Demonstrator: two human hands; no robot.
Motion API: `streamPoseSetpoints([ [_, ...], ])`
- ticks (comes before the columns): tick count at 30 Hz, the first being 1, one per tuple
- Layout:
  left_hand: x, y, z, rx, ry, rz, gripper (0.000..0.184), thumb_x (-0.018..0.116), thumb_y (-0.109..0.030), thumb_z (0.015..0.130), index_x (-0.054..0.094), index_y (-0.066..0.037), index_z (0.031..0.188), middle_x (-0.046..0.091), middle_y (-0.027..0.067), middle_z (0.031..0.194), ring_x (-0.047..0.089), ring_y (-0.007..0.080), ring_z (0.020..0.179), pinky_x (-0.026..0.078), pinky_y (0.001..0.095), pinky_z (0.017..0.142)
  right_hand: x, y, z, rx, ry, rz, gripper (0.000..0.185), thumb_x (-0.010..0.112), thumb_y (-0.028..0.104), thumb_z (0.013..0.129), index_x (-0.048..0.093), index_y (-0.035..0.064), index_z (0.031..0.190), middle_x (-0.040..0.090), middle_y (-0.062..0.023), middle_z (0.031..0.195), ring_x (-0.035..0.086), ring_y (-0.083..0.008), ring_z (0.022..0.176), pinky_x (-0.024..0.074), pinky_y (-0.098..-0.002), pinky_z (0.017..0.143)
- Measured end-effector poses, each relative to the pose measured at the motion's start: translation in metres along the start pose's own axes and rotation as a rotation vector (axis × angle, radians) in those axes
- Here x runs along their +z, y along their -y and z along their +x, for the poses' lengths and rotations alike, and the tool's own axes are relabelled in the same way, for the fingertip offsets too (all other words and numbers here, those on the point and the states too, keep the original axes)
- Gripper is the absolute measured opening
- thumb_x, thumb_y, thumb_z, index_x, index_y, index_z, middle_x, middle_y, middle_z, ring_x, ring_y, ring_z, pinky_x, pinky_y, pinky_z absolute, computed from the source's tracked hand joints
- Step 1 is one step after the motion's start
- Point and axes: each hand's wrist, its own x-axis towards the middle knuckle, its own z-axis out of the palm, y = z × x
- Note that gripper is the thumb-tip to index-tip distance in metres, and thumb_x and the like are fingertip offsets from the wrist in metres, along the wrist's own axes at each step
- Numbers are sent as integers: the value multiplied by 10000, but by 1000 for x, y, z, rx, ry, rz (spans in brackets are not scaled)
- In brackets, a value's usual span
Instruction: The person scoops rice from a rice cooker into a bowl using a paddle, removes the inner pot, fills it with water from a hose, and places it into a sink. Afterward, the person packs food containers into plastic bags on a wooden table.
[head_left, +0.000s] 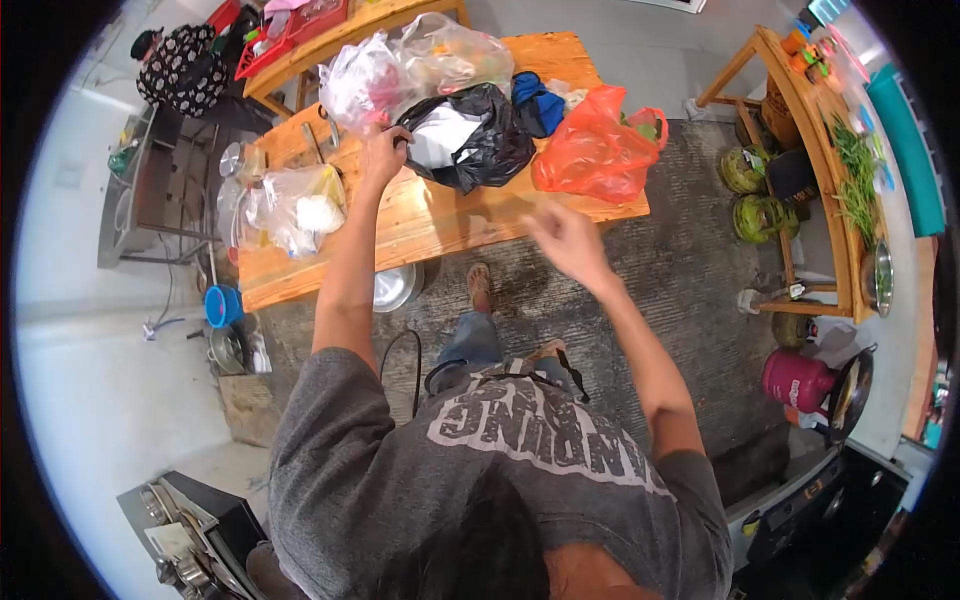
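My left hand (384, 155) is closed at the left rim of a black plastic bag (490, 130), which stands open on the wooden table (430, 225) with something white (440, 135) inside. My right hand (565, 240) hangs in front of the table's near edge, below a red plastic bag (598, 150); its fingers are blurred. Clear and white plastic bags (365, 80) lie behind the black one. A dark blue bundle (538, 103) sits between the black and red bags.
At the table's left are a clear bag (300, 210) and jars (240, 160). A blue bucket (223, 305) stands below. On the right, a wooden shelf (810, 100) holds greens (855, 180), with green gas cylinders (757, 217) beneath. Another person (183, 70) is at the upper left.
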Motion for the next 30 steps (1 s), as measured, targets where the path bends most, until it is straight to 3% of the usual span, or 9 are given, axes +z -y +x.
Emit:
streamPoseSetpoints([
  [2, 16, 27, 15, -103, 227, -259, 179, 587, -91, 698, 661, -132, 855, 575, 152, 893, 561, 307, 897, 451, 370, 742, 53, 8, 57, -329, -60, 40, 198, 595, 213, 806, 560, 18, 797, 587, -141, 718, 584, -280, 667, 445, -371, 585],
  [6, 8, 22, 19, -94, 106, -552, 271, 464, 19, 711, 650, -50, 896, 586, 130, 786, 586, 240, 774, 453, 324, 681, 139, 4, 157, -673, -91, -56, 180, 539, 181, 828, 551, 2, 808, 564, -172, 695, 546, -362, 685, 431, -443, 639],
  [10, -5, 26, 30, -3, 195, -806, 366, 400, 71, 695, 642, -31, 949, 572, 116, 786, 564, 194, 770, 436, 285, 716, 162, -27, 197, -104, 209, -396, 310, 421, 272, 867, 566, -1, 862, 603, -222, 817, 584, -382, 789, 453, -475, 700],
  [14, -5, 43, 41, 66, 318, -887, 544, 386, 61, 679, 548, -91, 1175, 561, 198, 1062, 524, 277, 1019, 378, 319, 896, 132, -55, 211, 223, 240, -721, 377, 476, 155, 776, 413, -14, 1107, 610, -242, 824, 607, -392, 792, 489, -447, 697],
  [20, -10, 37, 50, 96, 276, -826, 733, 394, 60, 648, 316, -113, 1356, 310, 128, 1393, 231, 266, 1318, 181, 350, 1067, 124, -60, 232, 65, 39, -737, 656, 682, 188, 648, 354, -23, 1175, 575, -257, 901, 593, -392, 806, 484, -437, 722],
  [25, -12, 27, 50, 106, 222, -782, 785, 436, 50, 637, 233, -90, 1383, 289, 119, 1406, 250, 284, 1308, 212, 352, 1061, 120, -37, 252, 27, 198, -779, 891, 772, 294, 559, 312, -24, 1252, 553, -259, 947, 564, -383, 887, 461, -422, 790],
  [28, -18, 28, 54, 85, 170, -732, 806, 460, 42, 643, 204, -113, 1391, 316, 150, 1380, 316, 311, 1261, 287, 360, 1015, 119, -56, 263, 54, 311, -743, 834, 776, 311, 527, 390, -32, 1183, 568, -264, 1003, 576, -376, 921, 479, -411, 767],
  [29, -19, 28, 55, 71, 154, -707, 812, 468, 39, 647, 197, -127, 1394, 332, 166, 1365, 348, 323, 1239, 322, 365, 993, 118, -61, 258, -263, 57, -800, 813, 761, 286, 573, 368, -53, 1199, 564, -283, 1006, 561, -376, 955, 458, -401, 810],
  [30, -18, 29, 55, 91, 135, -692, 811, 470, 37, 648, 192, -117, 1394, 331, 170, 1364, 349, 326, 1237, 325, 367, 991, 117, -66, 254, -181, 139, -720, 789, 753, 269, 591, 366, -55, 1197, 551, -290, 1025, 548, -388, 968, 452, -405, 816],
])
